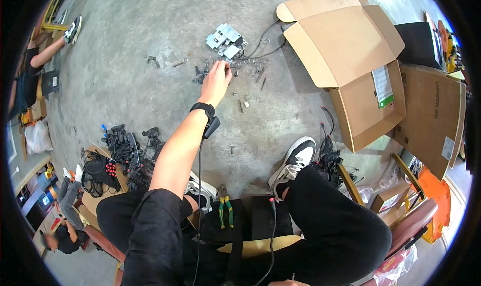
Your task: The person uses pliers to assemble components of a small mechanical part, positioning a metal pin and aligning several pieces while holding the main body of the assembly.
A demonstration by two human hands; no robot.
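Observation:
My left hand (216, 80) reaches out over the concrete floor, fingers curled together above a scatter of small dark parts (200, 74). Whatever the fingertips hold, if anything, is too small to make out. Just beyond them lies a silver-grey metal assembly (224, 39) with a dark cable running from it to the right. Loose screws and thin rods (263, 82) are strewn beside the hand. Only a sliver of my right hand (288, 283) shows at the lower edge, its fingers hidden, with a thin pale tip near it. Pliers with green and yellow handles (226, 213) lie between my feet.
Tangled black cables and parts (123, 148) pile up at left, by a cardboard box (120, 179). An open carton (345, 105) stands at right, with more black cables (328, 153) near my right shoe (295, 160). A cord hangs from my left wrist device (210, 127). Other people sit at far left.

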